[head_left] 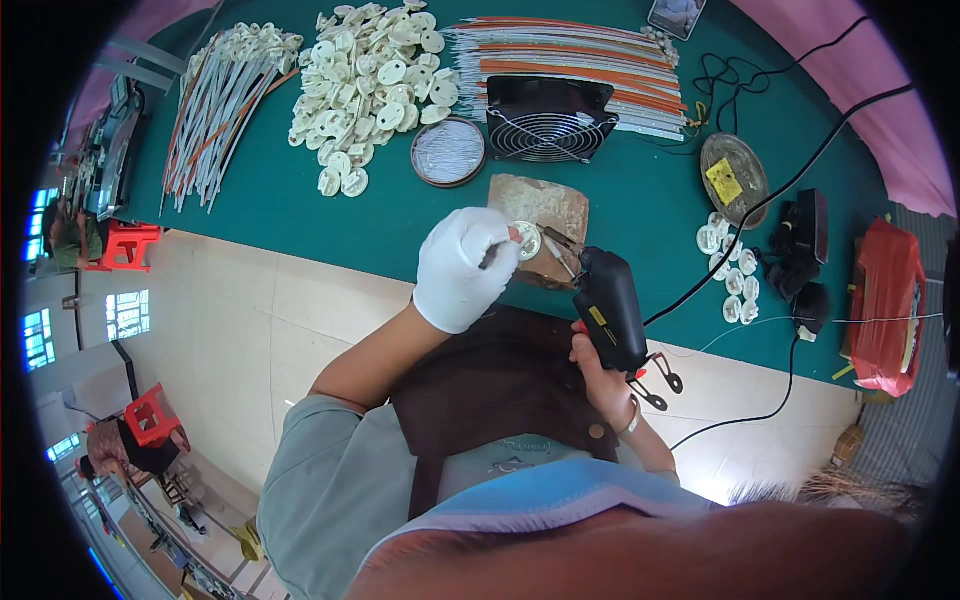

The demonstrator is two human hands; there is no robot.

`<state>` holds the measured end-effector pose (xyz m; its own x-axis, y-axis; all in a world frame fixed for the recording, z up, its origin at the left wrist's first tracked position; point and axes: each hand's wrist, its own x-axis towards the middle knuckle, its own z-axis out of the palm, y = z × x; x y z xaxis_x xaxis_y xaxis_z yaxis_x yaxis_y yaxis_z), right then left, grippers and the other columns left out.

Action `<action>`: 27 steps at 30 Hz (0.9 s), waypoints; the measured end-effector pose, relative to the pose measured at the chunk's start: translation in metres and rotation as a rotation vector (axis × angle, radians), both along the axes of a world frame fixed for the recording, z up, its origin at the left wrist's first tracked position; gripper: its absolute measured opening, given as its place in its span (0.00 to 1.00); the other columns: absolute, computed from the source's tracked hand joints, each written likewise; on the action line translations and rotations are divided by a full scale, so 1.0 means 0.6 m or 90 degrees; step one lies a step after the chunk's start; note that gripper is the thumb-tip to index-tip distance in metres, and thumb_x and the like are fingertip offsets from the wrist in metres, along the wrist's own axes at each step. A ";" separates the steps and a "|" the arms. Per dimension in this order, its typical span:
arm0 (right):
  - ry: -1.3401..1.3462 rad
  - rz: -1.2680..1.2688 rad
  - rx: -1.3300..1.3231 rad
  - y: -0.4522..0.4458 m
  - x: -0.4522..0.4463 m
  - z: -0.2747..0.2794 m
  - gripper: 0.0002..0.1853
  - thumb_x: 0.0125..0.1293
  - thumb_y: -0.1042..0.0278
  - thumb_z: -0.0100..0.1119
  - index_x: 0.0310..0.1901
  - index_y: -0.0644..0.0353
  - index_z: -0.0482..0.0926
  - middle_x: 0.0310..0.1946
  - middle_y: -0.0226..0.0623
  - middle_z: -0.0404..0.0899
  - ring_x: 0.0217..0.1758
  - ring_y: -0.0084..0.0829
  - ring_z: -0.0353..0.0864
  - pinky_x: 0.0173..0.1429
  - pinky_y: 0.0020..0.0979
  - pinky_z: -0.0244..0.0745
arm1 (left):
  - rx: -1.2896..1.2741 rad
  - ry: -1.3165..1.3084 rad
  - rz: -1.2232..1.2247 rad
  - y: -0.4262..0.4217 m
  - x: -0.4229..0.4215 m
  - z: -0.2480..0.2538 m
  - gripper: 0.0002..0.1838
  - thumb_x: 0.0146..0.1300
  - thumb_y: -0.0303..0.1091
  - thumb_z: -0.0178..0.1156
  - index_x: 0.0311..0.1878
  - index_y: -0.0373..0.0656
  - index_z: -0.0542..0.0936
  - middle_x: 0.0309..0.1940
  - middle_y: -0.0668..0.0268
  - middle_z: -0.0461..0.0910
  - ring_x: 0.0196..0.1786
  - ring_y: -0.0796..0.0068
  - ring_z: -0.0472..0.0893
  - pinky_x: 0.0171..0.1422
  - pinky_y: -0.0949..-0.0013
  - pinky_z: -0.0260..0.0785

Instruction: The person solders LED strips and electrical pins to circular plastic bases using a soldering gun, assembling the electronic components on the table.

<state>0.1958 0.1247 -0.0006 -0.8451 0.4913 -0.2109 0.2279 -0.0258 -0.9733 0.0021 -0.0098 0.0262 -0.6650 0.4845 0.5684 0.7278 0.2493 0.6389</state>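
Note:
My left hand (462,270), in a white glove, has its fingertips closed on the edge of a small round white plastic disc (525,241). The disc is over a worn brownish block (562,208) at the table's front edge. My right hand (603,378) is wrapped round the handle of a black soldering gun (614,315) with yellow labels. Its metal tip points left and ends close beside the disc; whether the two touch I cannot tell. Behind the block lies a round dish of thin white pieces (448,152).
On the green table (380,215) are a heap of white discs (375,80), bundled strips (215,125), orange and white strips (640,85), a black fan (550,120), an oval metal dish with a yellow sponge (735,205), and several discs (735,285). A black cable (790,185) crosses the right side.

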 end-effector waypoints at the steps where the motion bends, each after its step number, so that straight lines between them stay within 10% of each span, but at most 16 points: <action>1: -0.005 -0.012 0.005 0.000 0.000 -0.003 0.13 0.60 0.71 0.67 0.46 0.64 0.77 0.34 0.33 0.83 0.37 0.21 0.82 0.41 0.26 0.77 | -0.005 -0.002 0.006 0.000 0.000 -0.001 0.09 0.51 0.20 0.66 0.34 0.43 0.78 0.32 0.62 0.80 0.29 0.68 0.79 0.31 0.69 0.71; 27: -0.041 0.008 0.023 0.008 -0.001 -0.005 0.15 0.58 0.71 0.68 0.45 0.65 0.77 0.31 0.33 0.81 0.33 0.20 0.80 0.37 0.25 0.76 | -0.070 -0.022 0.041 0.004 0.005 0.014 0.06 0.51 0.23 0.66 0.32 0.43 0.79 0.30 0.64 0.81 0.29 0.65 0.80 0.33 0.66 0.72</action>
